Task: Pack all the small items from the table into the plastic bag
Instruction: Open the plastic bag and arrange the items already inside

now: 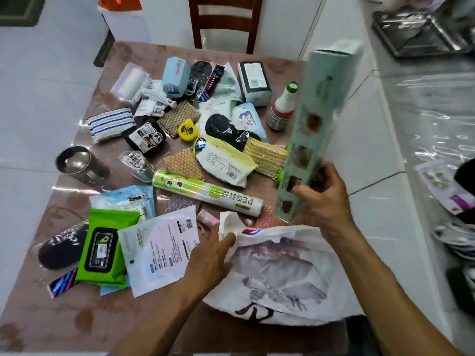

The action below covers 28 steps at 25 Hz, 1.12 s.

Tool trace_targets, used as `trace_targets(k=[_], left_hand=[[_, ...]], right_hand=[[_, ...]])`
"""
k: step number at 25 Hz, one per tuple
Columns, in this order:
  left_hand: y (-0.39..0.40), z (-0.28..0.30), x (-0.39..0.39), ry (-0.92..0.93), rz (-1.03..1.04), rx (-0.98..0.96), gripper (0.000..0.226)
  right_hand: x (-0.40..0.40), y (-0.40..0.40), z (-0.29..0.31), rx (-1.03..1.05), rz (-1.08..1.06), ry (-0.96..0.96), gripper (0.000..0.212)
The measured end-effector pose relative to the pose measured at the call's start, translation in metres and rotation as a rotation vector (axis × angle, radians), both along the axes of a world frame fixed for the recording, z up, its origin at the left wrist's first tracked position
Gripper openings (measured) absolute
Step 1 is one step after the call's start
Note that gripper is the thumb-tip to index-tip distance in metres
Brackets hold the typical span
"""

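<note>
A white plastic bag (282, 273) with dark print lies at the table's near edge. My left hand (208, 258) pinches its rim and holds the mouth up. My right hand (323, 199) grips the lower end of a long pale green box (321, 119), tilted upright above the bag's far right side. Several small items cover the table (280, 70): a cling-film roll (208, 192), a green wipes pack (104, 247), a white label pouch (159, 250), a yellow tape measure (187, 128), a white bottle with a green cap (282, 106) and a striped sponge (110, 123).
A steel cup (79, 163) lies on its side at the table's left. A wooden chair (225, 21) stands behind the table. On the right runs a white counter (421, 129) under clear plastic, with a metal tray (421, 32) and a few packets on it.
</note>
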State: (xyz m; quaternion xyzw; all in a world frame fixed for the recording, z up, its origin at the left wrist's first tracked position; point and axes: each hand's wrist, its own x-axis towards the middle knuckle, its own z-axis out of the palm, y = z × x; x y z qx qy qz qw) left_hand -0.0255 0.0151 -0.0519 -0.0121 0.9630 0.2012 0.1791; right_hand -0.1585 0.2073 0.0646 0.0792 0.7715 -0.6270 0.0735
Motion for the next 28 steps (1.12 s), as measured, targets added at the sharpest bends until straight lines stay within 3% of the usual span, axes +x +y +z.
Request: trace_targets(k=[2,5,7,9,11,14,17,20,23,25,28], left_hand=[[0.007,-0.001,-0.001,0.018,-0.023,0.006,0.030],[0.005,0.002,-0.001,0.056,-0.065,-0.001,0.013],[-0.002,0.006,0.001,0.039,0.004,0.058,0.028],[-0.013,0.011,0.005,-0.038,0.096,0.112,0.052],[-0.023,0.018,0.008,-0.079,0.178,0.217,0.066],[-0.031,0.030,0.010,-0.120,0.229,0.345,0.082],[-0.029,0.039,0.013,0.004,0.180,0.281,0.082],[-0.021,0.031,0.023,0.041,0.074,0.115,0.055],[-0.016,0.023,0.024,-0.022,0.036,-0.082,0.025],[-0.017,0.026,0.021,-0.007,0.026,-0.171,0.040],[-0.017,0.039,0.020,0.062,0.058,-0.106,0.076]], right_hand=[[0.043,0.032,0.007,-0.150,-0.050,-0.075,0.040],[0.089,0.065,-0.007,-0.065,0.136,-0.273,0.047],[0.093,0.077,-0.023,0.212,0.391,-0.331,0.047],[0.084,0.086,-0.039,0.616,0.605,-0.121,0.049],[0.073,0.087,-0.053,0.830,0.754,0.048,0.047],[0.067,0.085,-0.073,1.165,0.786,0.092,0.048],[0.057,0.074,-0.090,1.438,0.815,-0.037,0.053],[0.052,0.066,-0.100,1.475,0.917,-0.011,0.070],[0.059,0.076,-0.095,1.412,0.768,0.120,0.043],[0.070,0.084,-0.100,1.461,0.789,0.092,0.037],[0.071,0.078,-0.100,1.509,0.924,0.098,0.044]])
